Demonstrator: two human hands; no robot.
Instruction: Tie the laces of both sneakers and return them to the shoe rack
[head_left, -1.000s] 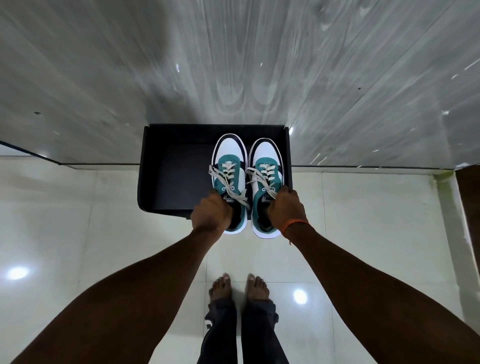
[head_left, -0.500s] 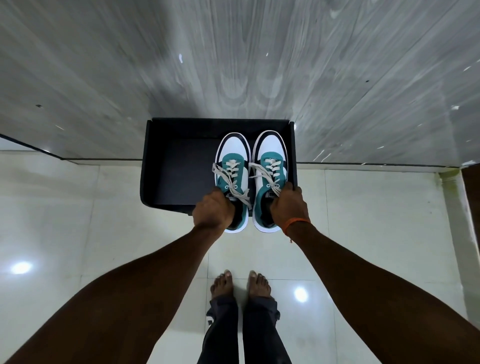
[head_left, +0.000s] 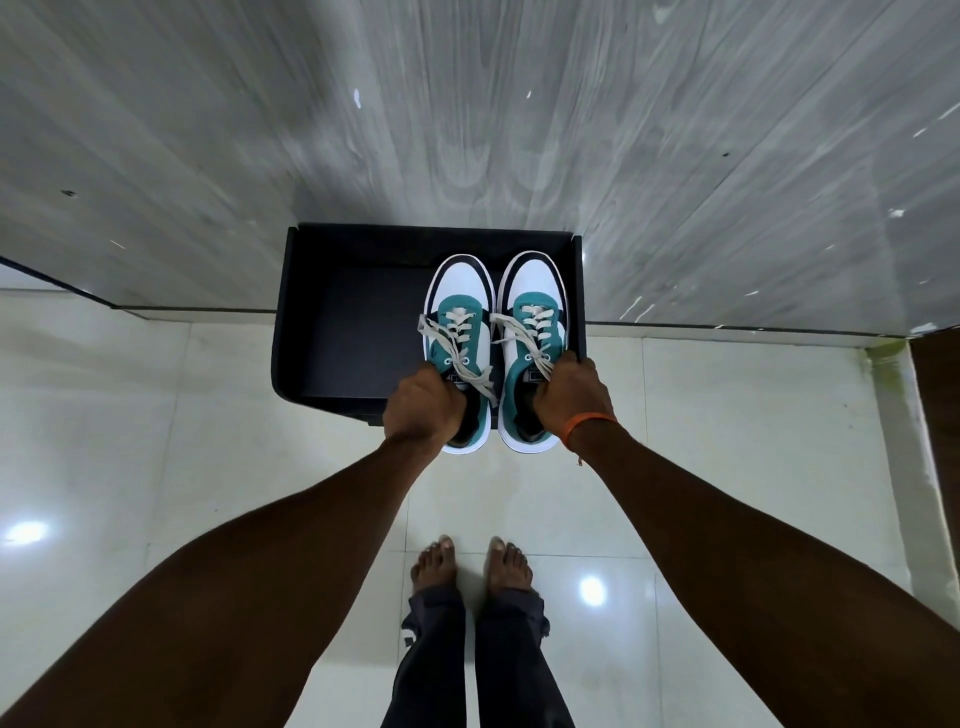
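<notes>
Head view: left hand (head_left: 422, 402) grips the left sneaker (head_left: 460, 358) at its collar, right hand (head_left: 570, 395) the right sneaker (head_left: 535, 353). Both sit at frame centre, toes inside the black rack (head_left: 332, 332), heels overhanging. Laces (head_left: 452, 343) look knotted; pushing in and letting go seems left.

- Showing no readable text, brand or number anywhere; showing small dark tongue labels on the left sneaker (head_left: 460, 332) and right sneaker (head_left: 535, 322), too blurred to read
</notes>
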